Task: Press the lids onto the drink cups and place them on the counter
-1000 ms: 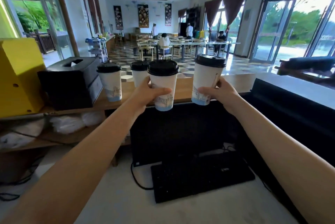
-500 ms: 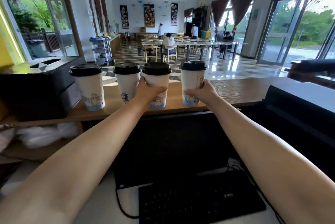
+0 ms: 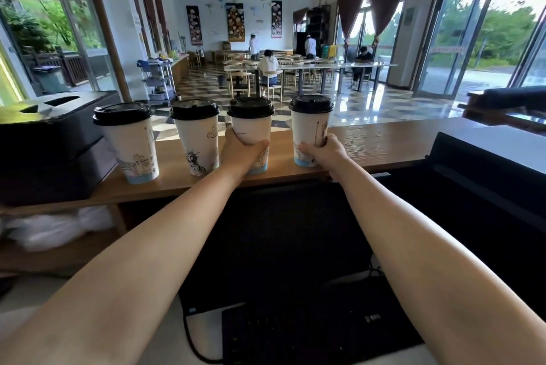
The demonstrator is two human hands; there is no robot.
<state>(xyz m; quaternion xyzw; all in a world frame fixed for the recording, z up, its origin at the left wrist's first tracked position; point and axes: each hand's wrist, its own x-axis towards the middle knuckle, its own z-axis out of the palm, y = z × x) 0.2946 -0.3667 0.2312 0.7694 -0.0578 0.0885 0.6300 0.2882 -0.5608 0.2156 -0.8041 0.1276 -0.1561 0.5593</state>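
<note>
Several white paper cups with black lids stand in a row on the wooden counter (image 3: 369, 146). My left hand (image 3: 240, 154) grips the third cup (image 3: 251, 128) low on its side; its base rests on the counter. My right hand (image 3: 323, 151) grips the fourth cup (image 3: 308, 128) at the right end, which also stands on the wood. Two more lidded cups, the first cup (image 3: 130, 140) and the second cup (image 3: 196, 137), stand free to the left.
A black box with a slotted top (image 3: 56, 140) sits on the counter at the left. Below the counter are a dark monitor back (image 3: 280, 234) and a black keyboard (image 3: 313, 332). A dark screen edge (image 3: 484, 163) rises at the right. Beyond lies a dining hall with people.
Both hands came forward and down with their cups, from held in the air to standing on the counter beside the other two. The view has moved closer to the counter.
</note>
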